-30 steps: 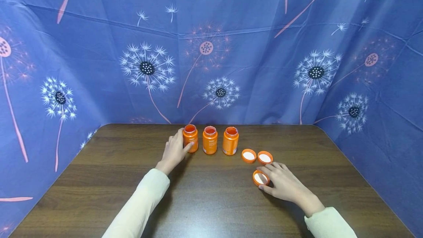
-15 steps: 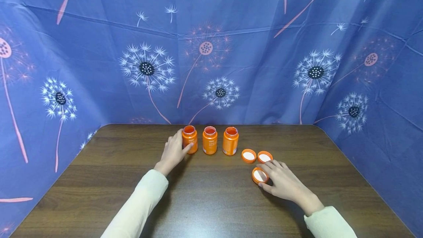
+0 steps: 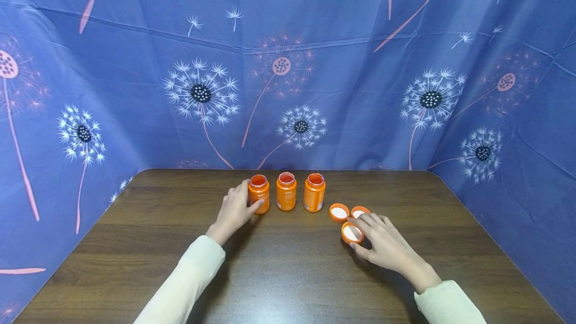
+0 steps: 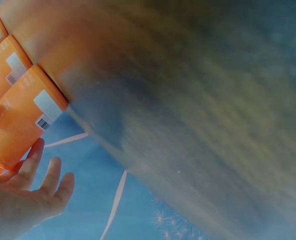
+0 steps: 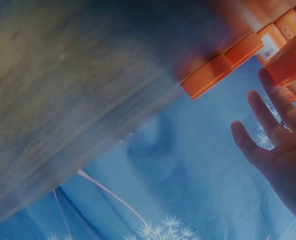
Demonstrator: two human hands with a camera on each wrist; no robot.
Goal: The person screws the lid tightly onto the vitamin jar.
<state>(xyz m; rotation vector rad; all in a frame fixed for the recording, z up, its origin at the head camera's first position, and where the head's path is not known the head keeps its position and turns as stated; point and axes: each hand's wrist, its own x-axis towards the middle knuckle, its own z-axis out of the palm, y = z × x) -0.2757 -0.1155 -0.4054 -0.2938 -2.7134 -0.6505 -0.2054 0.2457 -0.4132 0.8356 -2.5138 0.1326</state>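
My left hand (image 3: 233,211) grips the leftmost orange bottle (image 3: 259,198), thumb on its near side and fingers behind it. The bottle stands upright with its mouth uncovered; its label and barcode show in the left wrist view (image 4: 43,107). Between the thumb and fingers of my right hand (image 3: 388,246) is an orange screw cap (image 3: 352,233), white inside facing up. Two more such caps lie just beyond it, one at left (image 3: 339,212) and one at right (image 3: 358,211), which the right fingers partly cover.
Two more open orange bottles, a middle one (image 3: 286,193) and a right one (image 3: 314,194), stand upright in a row beside the gripped one. All rest on a brown wooden table (image 3: 288,274). A blue dandelion-print cloth (image 3: 351,114) hangs behind and along both sides.
My right hand has slid its cap away from me and slightly left, up close to the other two caps. The left hand has drawn its bottle a little towards me.
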